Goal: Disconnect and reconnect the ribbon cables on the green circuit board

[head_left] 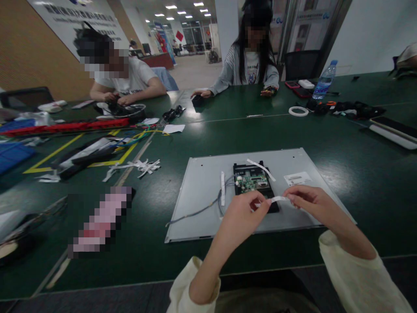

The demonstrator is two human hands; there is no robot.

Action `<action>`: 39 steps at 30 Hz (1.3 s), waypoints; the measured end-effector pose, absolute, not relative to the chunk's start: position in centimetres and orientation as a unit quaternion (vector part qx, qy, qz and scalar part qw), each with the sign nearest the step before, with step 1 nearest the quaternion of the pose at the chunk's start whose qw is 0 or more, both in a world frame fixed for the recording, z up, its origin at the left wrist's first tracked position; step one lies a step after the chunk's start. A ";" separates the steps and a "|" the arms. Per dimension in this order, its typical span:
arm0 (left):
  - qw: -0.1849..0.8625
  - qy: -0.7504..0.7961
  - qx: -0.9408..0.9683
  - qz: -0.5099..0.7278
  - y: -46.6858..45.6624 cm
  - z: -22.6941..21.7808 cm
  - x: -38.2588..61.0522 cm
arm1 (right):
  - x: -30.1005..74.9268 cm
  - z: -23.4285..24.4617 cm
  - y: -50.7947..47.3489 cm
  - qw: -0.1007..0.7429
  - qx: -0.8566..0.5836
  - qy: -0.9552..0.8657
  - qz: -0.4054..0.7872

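Observation:
A short white strip of tape (278,198) is stretched between my two hands, above the near edge of a flat grey panel (202,187). My left hand (246,211) pinches one end of it, and my right hand (308,200) pinches the other. Behind my left hand a green circuit board (252,183) sits in a black frame on the panel, partly hidden by the fingers. One white strip (260,168) lies across the frame's top right. Another white strip (223,188) is on the panel to the left, by a grey-blue cable (195,213).
Crumpled white strips (146,166) and a phone (104,219) lie left of the panel on the green table (156,261). A tape roll (298,111) and a water bottle (325,80) stand at the back right. Two people sit across, handling black items.

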State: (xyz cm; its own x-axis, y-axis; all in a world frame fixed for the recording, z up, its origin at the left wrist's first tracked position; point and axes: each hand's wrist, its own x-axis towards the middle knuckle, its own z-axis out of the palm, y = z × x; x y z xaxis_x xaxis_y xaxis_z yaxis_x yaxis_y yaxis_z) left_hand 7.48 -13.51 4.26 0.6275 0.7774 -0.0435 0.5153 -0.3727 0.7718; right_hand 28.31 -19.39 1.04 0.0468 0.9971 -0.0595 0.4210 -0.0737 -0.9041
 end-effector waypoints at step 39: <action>0.155 0.554 0.814 0.083 -15.0 0.6 11.0 | 25.1 -3.7 -18.9 0.230 -0.760 -0.608 0.010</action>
State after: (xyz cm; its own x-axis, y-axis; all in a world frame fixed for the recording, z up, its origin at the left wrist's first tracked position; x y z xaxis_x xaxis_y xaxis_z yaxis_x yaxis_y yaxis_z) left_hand 11.05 -15.03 0.57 0.3719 0.9275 -0.0377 0.8760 -0.3373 0.3447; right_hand 25.05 -18.93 -3.72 0.2612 0.9284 0.2644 0.9190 -0.1554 -0.3623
